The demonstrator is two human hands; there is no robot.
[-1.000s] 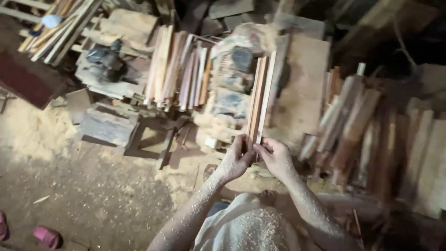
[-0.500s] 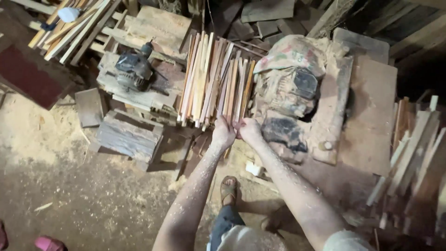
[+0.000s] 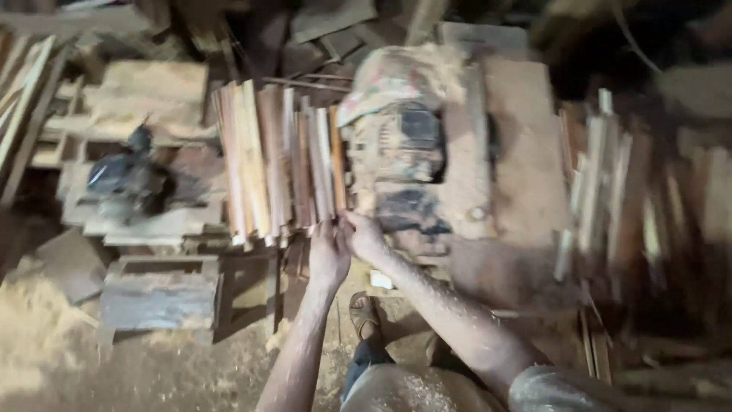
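Both hands point(image 3: 347, 246) moved lower, now touching slat stack point(image 3: 278, 160) near edge.

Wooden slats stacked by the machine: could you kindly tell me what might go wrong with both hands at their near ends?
The wooden slats lie loosely side by side, ends overhanging their support; pushed unevenly, some could slip off.
The right hand sits close beside the dust-covered machine, so fingers might get knocked or caught there.
The left hand presses bare on rough-cut ends: splinters seem likely.
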